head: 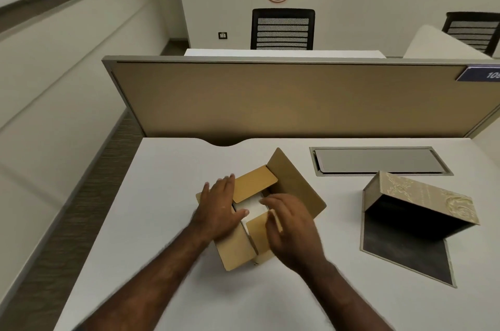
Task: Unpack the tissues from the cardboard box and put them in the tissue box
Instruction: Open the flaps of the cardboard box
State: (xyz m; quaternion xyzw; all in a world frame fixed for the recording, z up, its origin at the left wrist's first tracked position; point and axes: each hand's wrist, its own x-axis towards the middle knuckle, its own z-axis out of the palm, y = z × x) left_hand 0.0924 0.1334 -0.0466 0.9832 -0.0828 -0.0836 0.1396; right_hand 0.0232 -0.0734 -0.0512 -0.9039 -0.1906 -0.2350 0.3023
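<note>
A brown cardboard box (295,187) lies in the middle of the white desk with its flaps spread apart. White tissues (250,207) show through the gap between the flaps. My left hand (219,208) rests flat on the box's left side, thumb at the edge of the opening, holding nothing. My right hand (292,227) hovers over the right near flap, fingers apart and slightly blurred. To the right stands the tissue box (422,200), beige with a pale floral pattern and a dark inside, tipped open on its hinged base.
A grey cable hatch (378,160) is set into the desk behind the tissue box. A tan partition (284,100) closes off the far edge of the desk (162,222). Black chairs stand beyond it.
</note>
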